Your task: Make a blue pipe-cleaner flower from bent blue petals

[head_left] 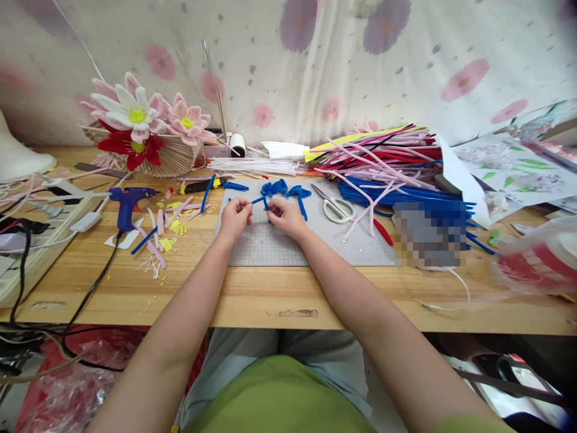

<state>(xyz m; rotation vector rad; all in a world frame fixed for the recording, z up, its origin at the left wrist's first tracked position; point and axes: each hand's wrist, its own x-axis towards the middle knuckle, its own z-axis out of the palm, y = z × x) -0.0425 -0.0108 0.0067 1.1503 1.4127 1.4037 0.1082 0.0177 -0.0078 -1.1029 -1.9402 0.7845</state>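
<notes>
A short blue pipe cleaner (258, 200) runs between my two hands above the grey cutting mat (279, 252). The fingers of my left hand (235, 218) pinch its left end. My right hand (285, 215) is closed on its other end, where the piece bends downward. Just beyond my hands lie shaped blue pipe cleaner pieces (274, 187), with another curled blue piece (299, 192) to their right. White-handled scissors (336, 207) rest on the mat to the right of my right hand.
A blue hot glue gun (128, 204) stands left among scraps. Pipe cleaner flowers (135, 114) stand behind it. Bundles of blue pipe cleaners (383, 193) and pink ones (396, 150) lie at the right. A red-and-white plastic-wrapped container (541, 261) sits far right.
</notes>
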